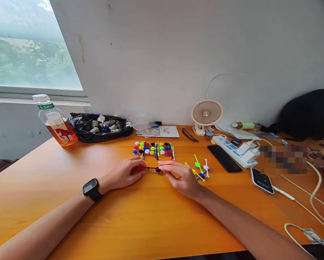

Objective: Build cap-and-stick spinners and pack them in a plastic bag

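Note:
My left hand (126, 172), with a black watch on the wrist, rests on the table with its fingers curled together near a small red piece; its grip is partly hidden. My right hand (181, 177) pinches a thin red plastic stick (166, 164) at its fingertips. Between the hands, a black arrow-shaped stick (151, 168) reaches from the left fingers towards a small clear round piece with a black top (158, 171). Beyond them stand rows of small round pieces (147, 151) with coloured tops, with coloured sticks among them. Right of my right hand lie several coloured arrow-shaped pieces with round centres (202, 176).
A tea bottle (59, 126) and a black plastic bag (94, 135) of scraps stand at the left. Along the back are glasses (190, 135) and a small fan (207, 113). A phone (224, 159), power strip (234, 150), white device (261, 181) and cables occupy the right.

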A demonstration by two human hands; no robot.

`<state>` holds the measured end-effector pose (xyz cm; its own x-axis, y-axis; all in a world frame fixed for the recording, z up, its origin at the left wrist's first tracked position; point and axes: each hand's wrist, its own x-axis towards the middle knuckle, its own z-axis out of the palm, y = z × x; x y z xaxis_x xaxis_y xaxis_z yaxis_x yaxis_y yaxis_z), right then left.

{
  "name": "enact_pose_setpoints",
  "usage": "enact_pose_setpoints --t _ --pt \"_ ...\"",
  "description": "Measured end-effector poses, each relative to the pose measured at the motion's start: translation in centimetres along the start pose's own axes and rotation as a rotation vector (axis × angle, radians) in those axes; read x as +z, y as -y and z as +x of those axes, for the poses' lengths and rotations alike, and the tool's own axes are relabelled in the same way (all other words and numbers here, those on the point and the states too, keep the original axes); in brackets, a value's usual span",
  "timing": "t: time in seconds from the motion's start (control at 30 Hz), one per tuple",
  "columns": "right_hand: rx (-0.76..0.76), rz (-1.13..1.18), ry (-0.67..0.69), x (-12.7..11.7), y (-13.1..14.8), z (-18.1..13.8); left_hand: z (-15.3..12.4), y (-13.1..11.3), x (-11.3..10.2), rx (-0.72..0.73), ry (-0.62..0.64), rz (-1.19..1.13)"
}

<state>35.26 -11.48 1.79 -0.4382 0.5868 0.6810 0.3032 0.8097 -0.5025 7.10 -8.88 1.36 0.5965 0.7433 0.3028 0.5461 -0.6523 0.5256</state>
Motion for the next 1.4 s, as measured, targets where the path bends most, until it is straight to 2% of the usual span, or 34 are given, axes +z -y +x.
enact_pose_setpoints --t 0.17,0.47,0.7,0.87,1.07,1.23,1.4 --pt "-0.004 -0.016 0.104 -0.1 -0.5 0.0 0.0 0.0 0.0 -0.007 0.001 0.002" --pt "0.029 -0.078 0.065 -0.8 -0.8 0.1 0.1 0.1 0.3 -0.024 -0.042 -0.036" --pt "0.009 -0.071 0.01 -1.1 -0.4 0.1 0.1 -0.1 0.5 -0.048 -0.021 -0.094" --pt "-0.038 -0.019 0.049 -0.5 -0.1 0.0 0.1 -0.2 0.5 -0.036 -0.026 -0.124" --pt "0.0 -0.013 0.108 -0.1 -0.7 0.0 0.0 -0.5 0.7 -0.001 -0.021 -0.218" --pt "0.031 -0.039 0.052 -0.8 -0.9 0.2 0.1 -1.1 0.7 0.028 -0.025 -0.238" --pt "0.001 -0.074 0.074 -1.9 -0.6 0.3 0.0 -1.4 0.7 0.006 -0.042 -0.206"
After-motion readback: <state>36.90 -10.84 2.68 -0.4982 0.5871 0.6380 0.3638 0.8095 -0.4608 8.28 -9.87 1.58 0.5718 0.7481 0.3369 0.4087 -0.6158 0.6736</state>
